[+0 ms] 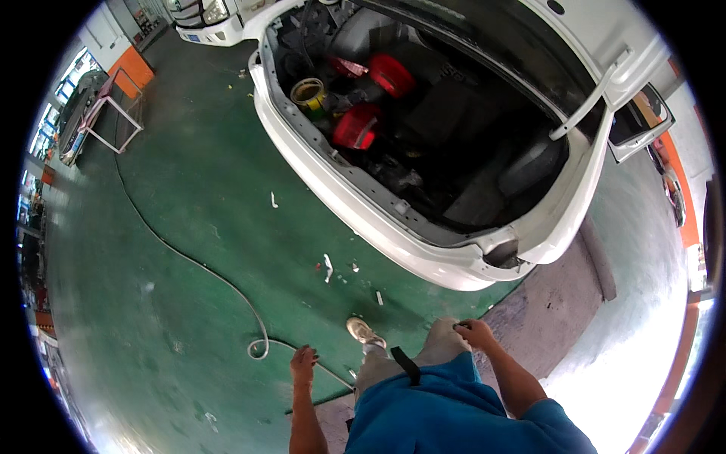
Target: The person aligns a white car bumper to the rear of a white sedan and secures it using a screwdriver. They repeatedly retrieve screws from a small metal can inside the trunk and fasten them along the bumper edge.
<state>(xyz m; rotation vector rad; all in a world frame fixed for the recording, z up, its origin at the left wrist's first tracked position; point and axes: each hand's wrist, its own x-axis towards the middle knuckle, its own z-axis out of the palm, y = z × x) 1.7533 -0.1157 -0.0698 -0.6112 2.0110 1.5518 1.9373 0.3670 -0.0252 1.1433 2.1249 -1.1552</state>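
Right now, both hands are well apart from the white car (363,221), which stands ahead of the person with its boot open, the near edge of its bumper lying beyond the fingertips on the far side of a strip of green floor (197,212). The left hand (304,363) hangs low at the person's left, its fingers loosely bent and a little apart, with nothing seen in them. Closest to it is a grey hose (224,285), which lies on the floor in a small loop just left of those fingers in the view, then runs on behind the hand toward the person's legs. The right hand (476,334) is at the front of the pale trousers (445,345), over the right thigh, its fingers curled; a small dark patch shows at their tips, and I cannot tell whether they grip something or how far they are closed. Inside the boot, well out of contact with either hand, sit two red pieces (390,74) and a round yellow item (308,92), toward the left side. Between the car and the person's shoe (363,331), white scraps (328,268) are scattered; a grey mat (548,310) lies to the right.
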